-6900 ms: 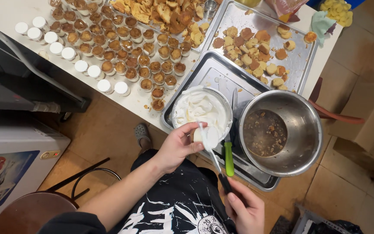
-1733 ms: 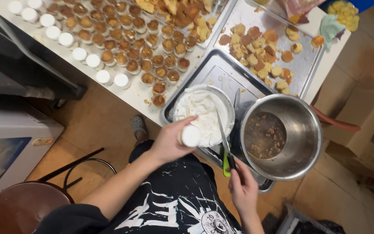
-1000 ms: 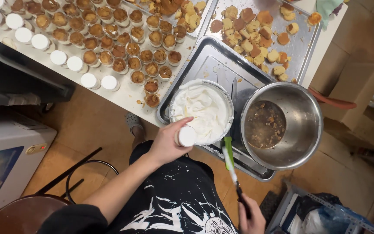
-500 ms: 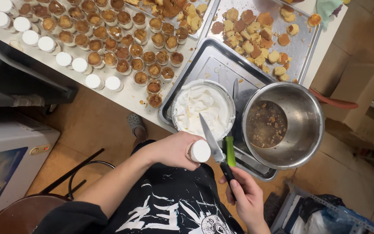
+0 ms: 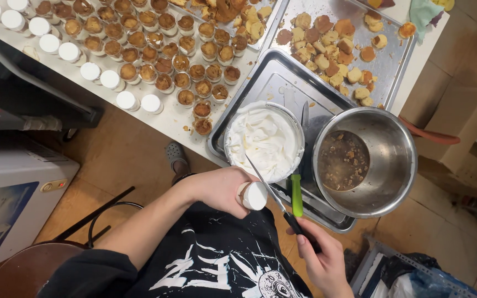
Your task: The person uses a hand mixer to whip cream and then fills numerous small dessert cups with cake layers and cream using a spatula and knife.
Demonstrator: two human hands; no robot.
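White cream topped the cup (image 5: 255, 196) gripped in the left hand (image 5: 220, 190) near the cream bowl (image 5: 264, 140), while the right hand (image 5: 320, 259) closed its fingers on a knife (image 5: 274, 196), seemingly levelling cream, which calls for a steady scrape.

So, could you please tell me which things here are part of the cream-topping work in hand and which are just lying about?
In use:
left hand holding a small cream-topped cup
right hand holding a knife
bowl of white cream
rows of filled cups

Lying about:
green-handled tool
steel pot with brown liquid
tray of cake pieces
cardboard box
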